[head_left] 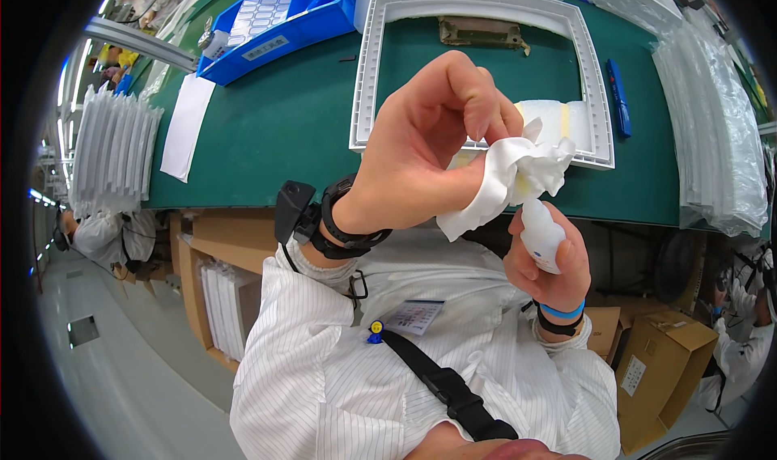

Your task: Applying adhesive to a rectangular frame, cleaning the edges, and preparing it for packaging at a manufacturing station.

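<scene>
My left hand (437, 140) pinches a crumpled white cloth (506, 173) between thumb and fingers, above the near edge of the table. Just below it, my right hand (571, 262) grips a small white squeeze bottle (541, 235). The bottle's top end meets the underside of the cloth, and a pale yellowish spot shows on the cloth there. Behind both hands a white rectangular plastic frame (369, 72) lies on the green tabletop (267, 136). A white piece with a yellowish strip (552, 120) sits at the frame's near right corner, partly hidden by the cloth.
A blue bin (299, 47) stands at the back left, near a white sheet (187, 128). Wrapped white panels are stacked at the left (113, 152) and right (704, 128). A blue pen-like tool (618, 96) lies right of the frame. Cardboard boxes (660, 371) stand below.
</scene>
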Action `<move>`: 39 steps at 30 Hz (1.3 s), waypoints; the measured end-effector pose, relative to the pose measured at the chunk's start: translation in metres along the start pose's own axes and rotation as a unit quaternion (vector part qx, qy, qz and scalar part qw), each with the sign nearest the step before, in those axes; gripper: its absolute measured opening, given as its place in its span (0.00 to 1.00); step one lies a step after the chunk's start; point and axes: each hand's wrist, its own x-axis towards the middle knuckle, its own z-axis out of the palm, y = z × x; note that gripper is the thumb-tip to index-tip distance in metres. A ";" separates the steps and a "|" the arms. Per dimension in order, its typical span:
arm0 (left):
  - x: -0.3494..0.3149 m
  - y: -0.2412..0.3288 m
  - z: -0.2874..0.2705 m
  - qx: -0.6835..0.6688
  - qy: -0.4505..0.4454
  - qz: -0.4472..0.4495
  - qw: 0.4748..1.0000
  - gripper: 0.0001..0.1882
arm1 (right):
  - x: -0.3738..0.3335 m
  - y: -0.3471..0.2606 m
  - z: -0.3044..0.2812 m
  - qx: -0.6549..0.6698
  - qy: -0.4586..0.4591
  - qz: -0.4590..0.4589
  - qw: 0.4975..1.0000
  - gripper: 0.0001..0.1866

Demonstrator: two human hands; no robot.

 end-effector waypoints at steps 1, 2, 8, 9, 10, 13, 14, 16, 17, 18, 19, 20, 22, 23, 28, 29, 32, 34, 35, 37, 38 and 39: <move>0.000 0.000 0.000 0.000 0.001 -0.001 1.000 0.21 | 0.000 -0.001 0.000 0.034 -0.008 0.019 0.999 0.30; -0.001 -0.001 0.001 0.014 0.004 0.007 1.000 0.20 | 0.000 -0.001 0.001 0.035 -0.008 0.019 0.999 0.30; -0.001 0.001 -0.010 0.140 0.051 0.104 0.983 0.13 | -0.003 -0.003 0.002 0.057 0.000 0.051 0.997 0.34; 0.000 0.002 -0.013 0.135 0.071 0.109 0.982 0.12 | -0.004 -0.002 0.002 0.054 0.002 0.043 0.998 0.34; -0.001 0.004 -0.012 0.135 0.070 0.107 0.983 0.12 | -0.006 -0.001 0.002 0.051 0.004 0.035 0.998 0.34; -0.002 0.007 -0.009 0.055 0.091 0.012 0.994 0.12 | -0.004 -0.003 -0.001 0.039 0.003 0.026 0.999 0.33; -0.003 0.008 -0.007 0.055 0.090 0.011 0.994 0.12 | -0.004 -0.004 -0.002 0.040 0.003 0.026 0.999 0.33; -0.005 0.011 -0.002 0.066 0.089 -0.027 0.993 0.12 | -0.004 -0.004 -0.002 0.038 0.007 0.020 0.999 0.32; -0.006 0.012 0.000 0.076 0.088 -0.025 0.993 0.11 | -0.004 -0.004 -0.002 0.038 0.007 0.020 0.999 0.32; -0.006 0.012 0.001 0.077 0.088 -0.025 0.993 0.11 | -0.003 -0.005 -0.001 0.019 0.017 0.015 1.000 0.32; -0.007 0.014 0.002 0.101 0.080 -0.024 0.991 0.10 | -0.003 -0.005 0.000 -0.001 0.025 0.008 1.000 0.31; -0.008 0.015 0.003 0.124 0.072 -0.021 0.989 0.10 | -0.005 -0.004 0.000 -0.003 0.025 0.008 1.000 0.31; -0.007 0.017 0.006 0.172 0.061 -0.004 0.983 0.10 | -0.008 -0.002 -0.001 -0.039 0.052 -0.010 0.998 0.28; -0.005 0.016 0.008 0.219 0.049 0.010 0.975 0.10 | -0.007 -0.001 -0.001 -0.040 0.055 -0.013 0.998 0.28; -0.006 0.023 0.003 0.394 0.004 0.060 0.917 0.14 | -0.008 -0.003 0.006 -0.245 0.103 -0.041 0.963 0.19; -0.005 0.029 0.006 0.423 -0.008 0.045 0.905 0.14 | -0.008 -0.006 0.006 -0.264 0.101 -0.047 0.958 0.19; -0.003 0.030 0.011 0.449 -0.024 0.045 0.892 0.13 | -0.006 -0.005 0.004 -0.333 0.103 -0.096 0.932 0.18; -0.001 0.029 0.013 0.462 -0.032 0.032 0.886 0.13 | -0.006 -0.002 0.001 -0.318 0.110 -0.118 0.934 0.18; 0.003 0.024 0.014 0.466 -0.040 0.038 0.883 0.14 | -0.005 0.003 -0.005 -0.332 0.119 -0.154 0.923 0.18; 0.002 0.021 0.017 0.480 -0.046 0.039 0.875 0.14 | -0.008 0.002 -0.007 -0.326 0.115 -0.142 0.928 0.19; 0.003 0.022 0.019 0.487 -0.048 0.038 0.871 0.14 | -0.011 0.000 -0.007 -0.319 0.107 -0.134 0.932 0.19; 0.002 0.022 0.020 0.486 -0.057 0.054 0.870 0.15 | -0.013 0.000 -0.005 -0.307 0.110 -0.139 0.935 0.19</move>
